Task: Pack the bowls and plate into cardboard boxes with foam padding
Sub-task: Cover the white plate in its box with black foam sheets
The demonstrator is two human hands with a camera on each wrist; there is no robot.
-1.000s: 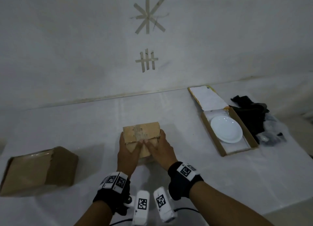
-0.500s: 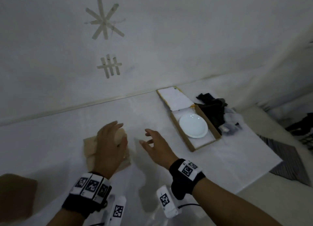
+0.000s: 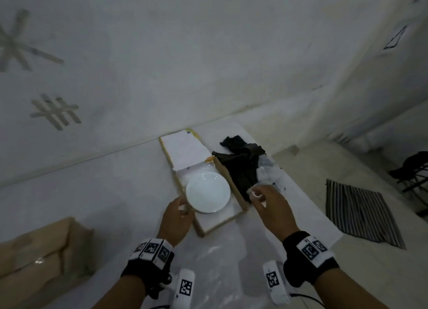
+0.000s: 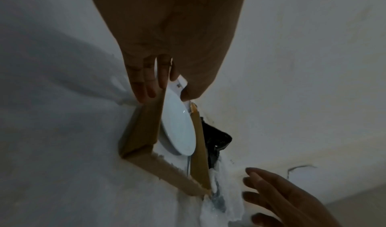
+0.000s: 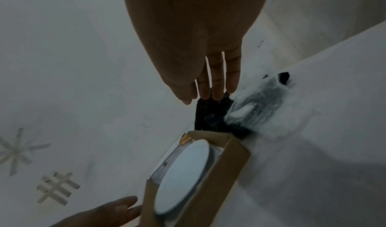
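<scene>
Now, in the head view, both hands are reaching the open cardboard box point(image 3: 236, 194) holding the white plate point(image 3: 208, 192), which is lying on white foam padding point(image 3: 216, 220); half a second ago they were at the small closed box far to the left, and the plate box stood well ahead. The left hand point(image 3: 176, 219) is arriving at the box's left wall, fingers loosely curled at the plate's rim. The right hand point(image 3: 269, 206) is hovering just right of the box, fingers relaxed, over the black cloth point(image 3: 240, 167). A larger closed cardboard box point(image 3: 39, 257) is sitting at the table's point(image 3: 115, 181) near left.

In the left wrist view, the left hand's fingers point(image 4: 144, 82) are extending close together down the outside of the box wall point(image 4: 144, 126), the thumb point(image 4: 194, 88) on the inner side near the plate point(image 4: 179, 130); whether it is touching, I cannot tell.

In the right wrist view, the right hand's fingers point(image 5: 217, 82) are hanging straight, slightly spread, above the cloth point(image 5: 211, 115) and crumpled clear plastic point(image 5: 256, 102), holding nothing.
</scene>
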